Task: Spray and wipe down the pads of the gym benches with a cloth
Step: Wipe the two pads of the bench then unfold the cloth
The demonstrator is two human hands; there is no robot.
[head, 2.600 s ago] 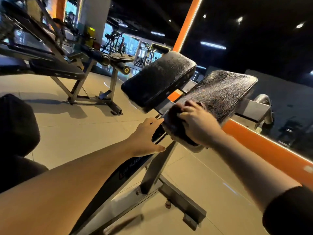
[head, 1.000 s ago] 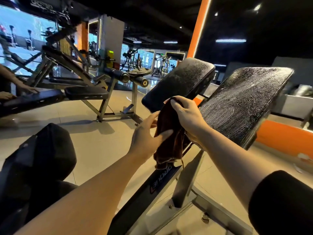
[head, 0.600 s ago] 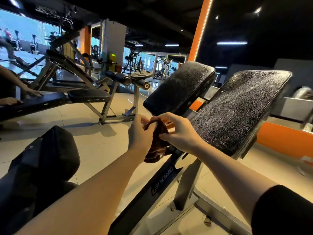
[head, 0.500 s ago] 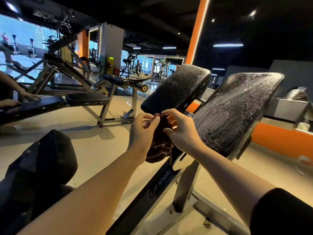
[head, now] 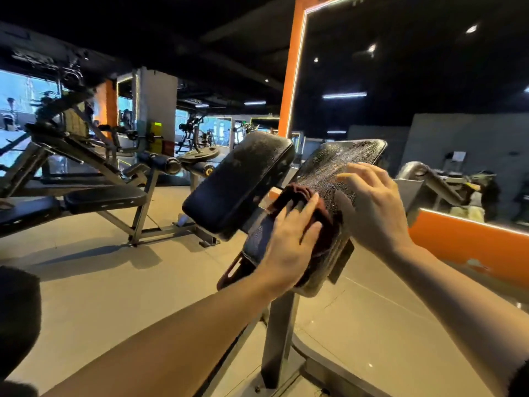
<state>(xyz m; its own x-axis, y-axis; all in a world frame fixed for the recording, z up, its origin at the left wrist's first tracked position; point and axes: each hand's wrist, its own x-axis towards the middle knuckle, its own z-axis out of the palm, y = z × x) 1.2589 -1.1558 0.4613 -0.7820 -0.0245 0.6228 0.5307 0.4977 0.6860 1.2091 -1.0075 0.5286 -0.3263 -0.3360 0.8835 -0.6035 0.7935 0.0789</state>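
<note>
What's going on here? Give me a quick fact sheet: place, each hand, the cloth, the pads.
Place: gym floor with benches
Left hand: fingers straight, pressing the cloth onto the right pad
Right hand: open, fingers spread, over the right pad
Cloth: dark reddish, bunched under the left hand
Right pad: black, tilted, streaked wet
Left pad: black, tilted, untouched

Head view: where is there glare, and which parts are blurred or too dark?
Head view: glare on the wet black right pad; right hand slightly motion-blurred above it; left hand pressing the dark brown cloth is sharper; ceiling nearly black; straight frames curve near the edges.
</note>
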